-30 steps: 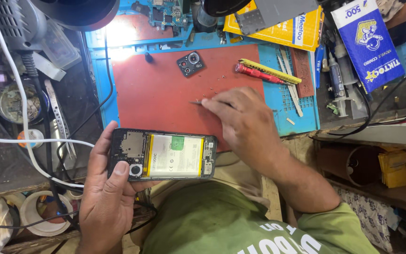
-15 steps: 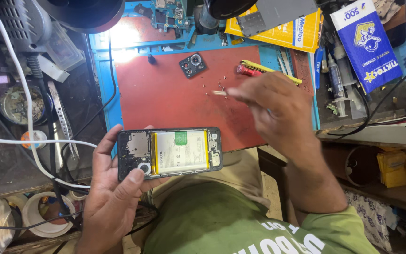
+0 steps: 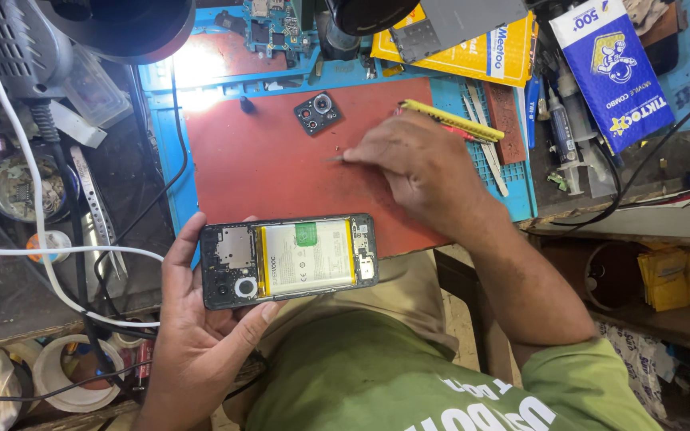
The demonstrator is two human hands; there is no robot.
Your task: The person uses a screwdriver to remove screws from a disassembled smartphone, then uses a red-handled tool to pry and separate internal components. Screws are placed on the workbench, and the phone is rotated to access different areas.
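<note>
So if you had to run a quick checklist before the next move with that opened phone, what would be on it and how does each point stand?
1. Phone held firmly: ok, the left hand cradles it from below, thumb at its lower edge.
2. Open back facing up: ok, the battery and boards show.
3. Right hand has its small part: cannot tell, the fingertips pinch something thin over the red mat, too small to name.
4. Camera module safely aside: ok, it lies on the mat apart from both hands.
5. Tools within reach: ok, the yellow tool lies just beyond the right hand.
</note>
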